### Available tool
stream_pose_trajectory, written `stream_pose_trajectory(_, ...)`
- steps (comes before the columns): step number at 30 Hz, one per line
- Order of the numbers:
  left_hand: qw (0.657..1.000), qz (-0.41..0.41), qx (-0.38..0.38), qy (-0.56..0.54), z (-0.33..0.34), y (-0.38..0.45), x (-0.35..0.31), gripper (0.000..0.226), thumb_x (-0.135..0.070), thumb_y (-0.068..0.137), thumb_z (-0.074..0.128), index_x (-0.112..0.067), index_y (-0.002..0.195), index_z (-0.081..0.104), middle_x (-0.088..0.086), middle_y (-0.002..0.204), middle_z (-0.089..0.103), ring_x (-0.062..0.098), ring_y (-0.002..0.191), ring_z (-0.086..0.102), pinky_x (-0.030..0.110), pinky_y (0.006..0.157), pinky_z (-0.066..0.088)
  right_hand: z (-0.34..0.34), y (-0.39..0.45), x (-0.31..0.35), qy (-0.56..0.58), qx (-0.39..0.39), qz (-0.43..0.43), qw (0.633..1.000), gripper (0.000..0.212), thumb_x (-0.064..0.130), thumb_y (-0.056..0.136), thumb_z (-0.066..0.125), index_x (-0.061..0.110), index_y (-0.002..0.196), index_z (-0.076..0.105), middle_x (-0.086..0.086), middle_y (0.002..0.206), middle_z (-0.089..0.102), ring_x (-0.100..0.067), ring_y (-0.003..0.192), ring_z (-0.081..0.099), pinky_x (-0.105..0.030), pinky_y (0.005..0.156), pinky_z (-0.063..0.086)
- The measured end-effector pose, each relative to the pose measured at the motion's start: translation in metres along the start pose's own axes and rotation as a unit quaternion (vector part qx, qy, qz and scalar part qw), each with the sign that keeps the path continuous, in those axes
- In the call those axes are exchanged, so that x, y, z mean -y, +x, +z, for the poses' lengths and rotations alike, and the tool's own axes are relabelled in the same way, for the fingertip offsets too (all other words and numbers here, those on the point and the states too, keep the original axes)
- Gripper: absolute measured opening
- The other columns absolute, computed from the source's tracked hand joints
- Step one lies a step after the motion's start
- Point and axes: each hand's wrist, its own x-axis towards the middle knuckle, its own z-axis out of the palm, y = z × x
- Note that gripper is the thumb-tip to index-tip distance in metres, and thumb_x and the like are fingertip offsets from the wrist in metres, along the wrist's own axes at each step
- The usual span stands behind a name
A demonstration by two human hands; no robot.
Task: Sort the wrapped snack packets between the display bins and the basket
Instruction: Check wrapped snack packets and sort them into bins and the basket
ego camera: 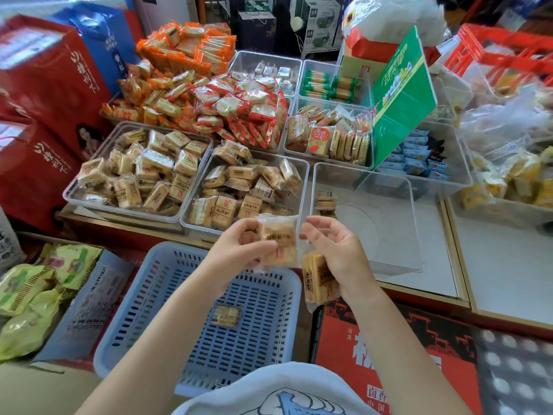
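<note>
My left hand [239, 250] pinches a clear-wrapped tan snack packet [279, 241], held upright above the far rim of the blue slotted basket [167, 295]. My right hand [335, 250] touches that packet's right edge with its fingertips and grips a second tan packet [317, 278] in its palm. One tan packet [226, 316] lies on the basket floor. Just beyond the hands, a clear bin [305, 187] is piled with the same tan packets. A nearly empty clear bin [413, 223] to its right holds two or three packets [325, 200] in its near-left corner.
Another bin of tan packets [140, 172] sits at left, with heaps of orange and red packets [209, 94] behind. Bins of biscuits [329, 136] and blue packets [419, 160] flank a green sign [401, 94]. Red boxes [45, 100] stand at left, green bags [36, 295] at lower left.
</note>
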Motion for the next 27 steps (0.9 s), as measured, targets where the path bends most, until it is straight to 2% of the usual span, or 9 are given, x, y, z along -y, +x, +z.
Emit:
stream_pose_trajectory(4, 0.98, -0.058, -0.071, -0.177, -0.003, 0.007, 0.0, 0.045, -0.014, 0.083, 0.076, 0.001, 0.121, 0.056, 0.023, 0.107, 0.074, 0.023, 0.081, 0.076, 0.026, 0.059, 0.061, -0.002, -0.006, -0.004, -0.055, 0.06, -0.035, 0.996, 0.017, 0.033, 0.088, 0.078, 0.026, 0.102, 0.071, 0.002, 0.099, 0.074, -0.008, 0.081, 0.07, -0.019, 0.068, 0.055)
stream_pose_trajectory(6, 0.974, -0.068, -0.067, -0.203, -0.001, 0.006, 0.0, 0.061, -0.019, 0.074, 0.078, 0.005, 0.124, 0.054, 0.02, 0.098, 0.076, 0.022, 0.077, 0.075, 0.025, 0.056, 0.06, 0.002, -0.008, -0.006, -0.064, 0.07, -0.059, 0.994, 0.013, 0.025, 0.088, 0.079, 0.025, 0.099, 0.072, 0.003, 0.094, 0.074, -0.008, 0.076, 0.069, -0.018, 0.066, 0.054)
stream_pose_trajectory(9, 0.973, -0.071, -0.044, -0.215, 0.004, 0.006, 0.0, 0.067, -0.02, 0.072, 0.078, 0.008, 0.127, 0.052, 0.016, 0.09, 0.077, 0.021, 0.075, 0.076, 0.024, 0.055, 0.059, 0.006, -0.007, -0.006, -0.079, 0.057, -0.094, 0.991, 0.01, 0.018, 0.089, 0.077, 0.021, 0.092, 0.068, 0.006, 0.083, 0.07, -0.004, 0.066, 0.064, -0.018, 0.063, 0.051)
stream_pose_trajectory(13, 0.987, -0.061, -0.045, -0.144, 0.004, 0.009, 0.003, 0.082, -0.031, 0.072, 0.082, 0.002, 0.137, 0.046, 0.017, 0.109, 0.074, 0.02, 0.086, 0.076, 0.028, 0.066, 0.063, 0.004, -0.006, -0.005, -0.077, 0.062, -0.106, 0.989, 0.01, 0.01, 0.093, 0.072, 0.009, 0.089, 0.063, 0.02, 0.059, 0.06, 0.001, 0.046, 0.054, -0.009, 0.049, 0.039)
stream_pose_trajectory(15, 0.997, -0.018, -0.066, -0.02, 0.003, 0.01, 0.005, 0.09, -0.047, 0.07, 0.081, -0.019, 0.146, 0.042, 0.005, 0.126, 0.065, 0.016, 0.104, 0.071, 0.031, 0.079, 0.06, 0.001, -0.005, -0.003, -0.064, 0.072, -0.097, 0.991, 0.01, 0.005, 0.093, 0.07, 0.006, 0.088, 0.062, 0.022, 0.051, 0.059, 0.001, 0.041, 0.052, -0.008, 0.045, 0.037)
stream_pose_trajectory(17, 0.997, 0.041, -0.026, 0.059, 0.0, 0.007, 0.004, 0.069, -0.054, 0.076, 0.079, -0.036, 0.138, 0.054, -0.007, 0.131, 0.063, 0.011, 0.116, 0.064, 0.026, 0.088, 0.053, 0.001, -0.005, -0.002, -0.066, 0.058, -0.092, 0.992, 0.012, 0.01, 0.091, 0.074, 0.012, 0.084, 0.065, 0.016, 0.058, 0.065, -0.001, 0.047, 0.055, -0.013, 0.049, 0.043)
stream_pose_trajectory(20, 0.993, 0.071, 0.071, 0.066, 0.0, 0.001, 0.004, 0.044, -0.039, 0.076, 0.087, -0.037, 0.118, 0.072, -0.008, 0.123, 0.072, 0.012, 0.114, 0.068, 0.028, 0.093, 0.055, 0.002, -0.002, -0.002, -0.071, 0.015, -0.082, 0.994, 0.014, 0.021, 0.09, 0.076, 0.02, 0.08, 0.067, 0.006, 0.079, 0.071, -0.008, 0.069, 0.064, -0.02, 0.066, 0.052)
stream_pose_trajectory(24, 0.973, 0.179, 0.015, 0.142, 0.004, -0.003, 0.005, 0.041, -0.017, 0.08, 0.085, -0.034, 0.115, 0.073, -0.015, 0.114, 0.074, 0.005, 0.111, 0.066, 0.016, 0.091, 0.051, 0.001, 0.001, -0.002, -0.045, 0.021, -0.07, 0.996, 0.012, 0.027, 0.094, 0.072, 0.021, 0.085, 0.066, -0.009, 0.083, 0.067, -0.019, 0.071, 0.058, -0.035, 0.071, 0.053)
stream_pose_trajectory(27, 0.975, 0.199, 0.005, 0.098, 0.006, -0.003, 0.003, 0.041, -0.017, 0.08, 0.083, -0.028, 0.118, 0.073, -0.006, 0.11, 0.076, 0.014, 0.104, 0.071, 0.03, 0.091, 0.057, 0.001, 0.002, -0.001, -0.035, 0.041, -0.065, 0.996, 0.013, 0.03, 0.094, 0.071, 0.02, 0.088, 0.065, -0.007, 0.079, 0.062, -0.018, 0.069, 0.055, -0.036, 0.07, 0.05)
